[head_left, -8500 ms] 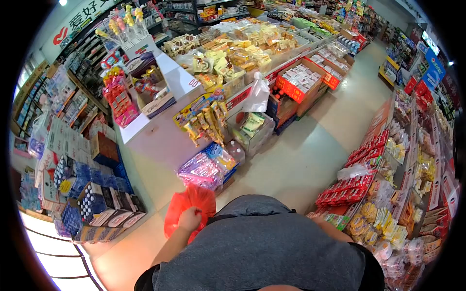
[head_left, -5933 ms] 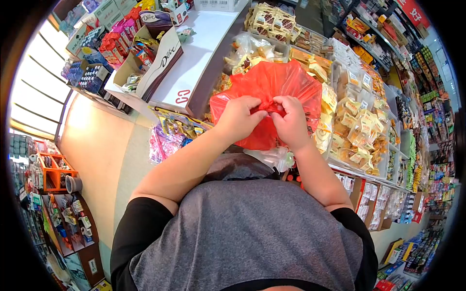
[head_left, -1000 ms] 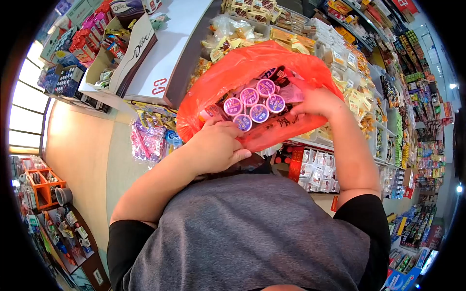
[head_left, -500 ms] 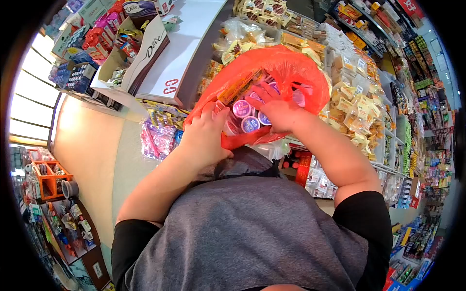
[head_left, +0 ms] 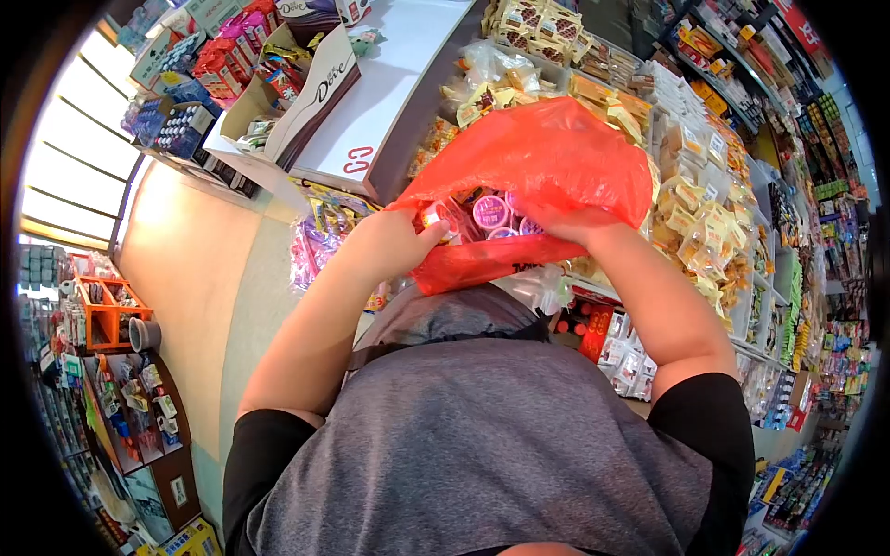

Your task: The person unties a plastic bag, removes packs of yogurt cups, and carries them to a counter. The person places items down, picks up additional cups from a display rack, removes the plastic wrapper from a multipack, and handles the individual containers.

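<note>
A red plastic bag (head_left: 565, 139) lies in front of my body with its mouth toward me. Inside it sit several small round tubs with purple lids (head_left: 489, 212). At the bag's left rim, my left hand (head_left: 394, 244) is closed on the plastic, thumb reaching over the opening. My right hand (head_left: 565, 227) reaches into the mouth from the right, by the tubs. Its fingers are hidden under the red plastic, so I cannot tell what they touch.
Behind and right of the bag are bins of packaged snacks (head_left: 709, 232). A Dove box (head_left: 320, 93) stands on a white counter (head_left: 399, 74) at upper left. Packets in clear wrap (head_left: 315, 250) hang at the counter's corner. An orange rack (head_left: 109, 310) stands across the floor.
The bag's upper side has come down over the opening, covering my right fingers and some tubs. My left hand stays at the left rim. The whole view has shifted slightly.
</note>
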Motion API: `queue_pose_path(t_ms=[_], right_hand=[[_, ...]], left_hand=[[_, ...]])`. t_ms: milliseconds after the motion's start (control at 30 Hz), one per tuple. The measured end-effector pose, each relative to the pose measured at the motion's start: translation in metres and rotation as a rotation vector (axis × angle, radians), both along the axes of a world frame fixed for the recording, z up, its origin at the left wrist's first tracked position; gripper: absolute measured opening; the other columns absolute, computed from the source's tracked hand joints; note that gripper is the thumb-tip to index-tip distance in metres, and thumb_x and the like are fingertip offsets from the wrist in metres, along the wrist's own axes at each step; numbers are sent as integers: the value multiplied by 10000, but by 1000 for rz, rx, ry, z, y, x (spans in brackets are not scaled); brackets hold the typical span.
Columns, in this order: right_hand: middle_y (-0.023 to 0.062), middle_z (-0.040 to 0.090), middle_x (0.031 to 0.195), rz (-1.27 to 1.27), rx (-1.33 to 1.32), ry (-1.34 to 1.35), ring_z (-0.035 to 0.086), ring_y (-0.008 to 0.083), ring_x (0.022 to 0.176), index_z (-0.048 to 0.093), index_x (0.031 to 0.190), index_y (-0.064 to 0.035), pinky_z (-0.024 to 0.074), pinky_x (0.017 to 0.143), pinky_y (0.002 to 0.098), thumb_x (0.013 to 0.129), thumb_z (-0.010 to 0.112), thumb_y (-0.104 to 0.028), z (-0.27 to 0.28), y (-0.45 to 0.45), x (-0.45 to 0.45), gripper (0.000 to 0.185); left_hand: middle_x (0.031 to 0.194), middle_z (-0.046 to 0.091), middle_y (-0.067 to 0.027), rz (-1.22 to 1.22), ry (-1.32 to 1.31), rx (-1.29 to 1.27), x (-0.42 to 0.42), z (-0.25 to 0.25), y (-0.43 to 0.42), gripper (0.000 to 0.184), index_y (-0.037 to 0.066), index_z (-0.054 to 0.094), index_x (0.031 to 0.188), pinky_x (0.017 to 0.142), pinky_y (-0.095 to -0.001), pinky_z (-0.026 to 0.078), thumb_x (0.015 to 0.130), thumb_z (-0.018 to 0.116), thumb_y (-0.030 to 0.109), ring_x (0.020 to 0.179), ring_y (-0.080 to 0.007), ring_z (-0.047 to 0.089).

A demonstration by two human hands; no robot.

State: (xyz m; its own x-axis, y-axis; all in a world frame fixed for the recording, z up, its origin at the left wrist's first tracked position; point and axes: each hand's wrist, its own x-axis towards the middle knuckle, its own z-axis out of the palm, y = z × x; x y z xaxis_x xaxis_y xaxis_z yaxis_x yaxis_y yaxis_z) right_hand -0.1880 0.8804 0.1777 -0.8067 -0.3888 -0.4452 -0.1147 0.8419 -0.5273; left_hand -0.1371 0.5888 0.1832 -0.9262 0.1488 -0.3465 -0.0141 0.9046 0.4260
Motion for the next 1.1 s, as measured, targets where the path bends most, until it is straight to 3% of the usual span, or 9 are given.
queue_pose_path(t_ms=[133, 200, 267, 300, 500, 700, 833, 933, 1100], right_hand=[[130, 379, 1589, 317, 376, 184, 286, 278, 1500, 350, 1554, -162, 180, 1256, 396, 992, 463, -542, 20, -11, 15, 688], [147, 372, 1589, 263, -471, 98, 295, 268, 1497, 370, 1541, -144, 208, 1247, 394, 1013, 446, -514, -136, 56, -41, 649], [134, 377, 1590, -140, 11, -108, 308, 276, 1491, 390, 1531, -153, 225, 1240, 402, 1023, 434, -490, -39, 5, -5, 611], [102, 392, 1587, -71, 169, 50, 330, 287, 1478, 415, 1518, -173, 244, 1231, 407, 1034, 430, -457, -30, 3, -3, 562], [79, 437, 1562, 325, 284, 342, 389, 265, 1447, 478, 1488, -229, 318, 1187, 394, 978, 478, -492, -17, 20, -22, 573], [119, 547, 1455, -6, 527, -54, 490, 276, 1360, 540, 1419, -174, 397, 1121, 374, 917, 612, -418, 77, 45, -8, 563], [212, 585, 1345, 37, 361, 1141, 579, 372, 1215, 534, 1398, -94, 434, 1069, 413, 808, 751, -208, 123, 58, 16, 639], [197, 571, 1353, -128, 10, 1161, 580, 340, 1226, 509, 1402, -35, 431, 1070, 401, 705, 811, -130, 135, 50, 32, 765], [147, 555, 1400, -453, -733, 339, 571, 259, 1259, 420, 1451, 47, 440, 1080, 376, 626, 815, -32, 128, 82, 45, 918]], left_hand=[[1179, 692, -228, 45, -196, 104, -40, -42, -4, 630, 47, 657, 1244, 938, -419, 507, 902, 581, 570, 1105, -349, 666], [1240, 675, -218, 58, -280, 211, -43, -38, -1, 677, 42, 665, 1258, 958, -391, 495, 863, 596, 587, 1139, -321, 656], [1297, 651, -217, 40, -404, 333, -37, -18, 6, 744, 10, 680, 1244, 982, -371, 477, 816, 602, 613, 1170, -306, 640], [1305, 649, -198, 8, -411, 309, -40, -20, 8, 719, 6, 668, 1264, 974, -364, 482, 804, 620, 556, 1162, -303, 638], [1250, 661, -195, 7, -237, 187, -25, -2, -7, 683, 30, 557, 1380, 987, -355, 479, 817, 708, 387, 1169, -267, 631], [1215, 665, -207, 63, -54, 569, 17, 47, -14, 750, -54, 472, 1424, 975, -333, 494, 804, 728, 282, 1125, -240, 653], [1391, 563, -142, 114, 63, 1281, 24, 23, -10, 846, -42, 351, 1511, 1044, -334, 467, 808, 741, 221, 1219, -218, 603], [1414, 529, -195, 123, 10, 1605, 25, 17, 1, 912, -59, 341, 1492, 1089, -426, 465, 806, 784, 346, 1300, -280, 557], [1436, 518, -189, 94, -100, 1886, 35, 26, 8, 968, -34, 327, 1504, 1109, -456, 455, 768, 801, 378, 1314, -294, 550]])
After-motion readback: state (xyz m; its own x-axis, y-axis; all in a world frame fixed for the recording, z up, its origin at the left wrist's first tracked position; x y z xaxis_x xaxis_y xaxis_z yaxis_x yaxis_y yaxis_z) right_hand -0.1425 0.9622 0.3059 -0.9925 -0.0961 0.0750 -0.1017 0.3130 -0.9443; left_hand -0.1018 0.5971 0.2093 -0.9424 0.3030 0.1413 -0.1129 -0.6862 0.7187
